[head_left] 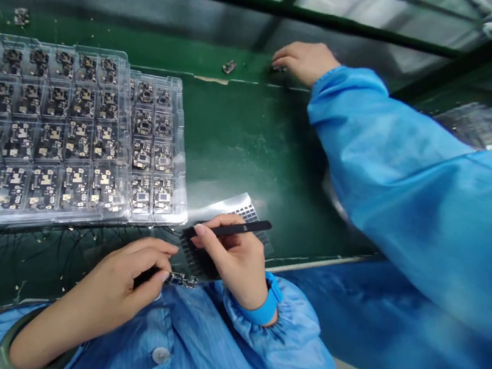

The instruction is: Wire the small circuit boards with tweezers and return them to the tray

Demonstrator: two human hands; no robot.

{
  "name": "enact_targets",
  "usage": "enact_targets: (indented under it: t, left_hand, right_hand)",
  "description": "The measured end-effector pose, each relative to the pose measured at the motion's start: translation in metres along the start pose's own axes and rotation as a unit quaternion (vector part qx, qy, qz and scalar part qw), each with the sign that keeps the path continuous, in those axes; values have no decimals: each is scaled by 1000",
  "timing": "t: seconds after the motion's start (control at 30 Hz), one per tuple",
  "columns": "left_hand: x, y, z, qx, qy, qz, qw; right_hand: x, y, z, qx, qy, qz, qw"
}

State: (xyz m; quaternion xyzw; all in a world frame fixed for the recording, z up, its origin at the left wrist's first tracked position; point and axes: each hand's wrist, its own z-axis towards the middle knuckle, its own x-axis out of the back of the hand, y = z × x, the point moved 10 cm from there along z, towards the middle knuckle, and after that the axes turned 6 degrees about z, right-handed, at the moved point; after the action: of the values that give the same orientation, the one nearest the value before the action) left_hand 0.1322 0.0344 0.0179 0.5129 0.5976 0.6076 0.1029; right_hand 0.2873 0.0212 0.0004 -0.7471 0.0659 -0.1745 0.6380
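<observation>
Holding a small board [182,279] pinched in left hand [149,276], near the front edge of a green bench [230,137]; gripping a slim black tool [255,226] in right hand [239,256], over a patterned sheet [246,210]. Probably at fine handwork between sheet and board; calling next for a steady touch. Leftward: clear trays [181,216] of similar boards [51,142]. Far side: co-worker's hand [308,63], loose board [229,67], dark green rail [294,12].

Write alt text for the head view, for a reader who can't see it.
A person's left hand holds a small circuit board while the right hand grips a slim black tool by a patterned sheet on a green table. Clear trays of circuit boards sit to the left; another person's blue-sleeved arm stretches over from the right.
</observation>
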Motion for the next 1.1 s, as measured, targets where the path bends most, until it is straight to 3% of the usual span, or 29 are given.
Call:
enact_targets:
  t: [0.6,0.73,0.87,1.1]
  left_hand:
    - [2,-1,1,-15,8,-6,1000]
    - [5,-5,0,1,31,-35,999]
    - [8,-14,-1,20,50,-96,994]
    - [10,-12,3,16,49,-118,992]
  right_hand:
    - [-4,4,1,-14,-21,21,999]
    - [4,3,1,-22,16,72,997]
    - [13,0,-4,-17,54,190,980]
    - [-20,0,-13,-59,-53,250,965]
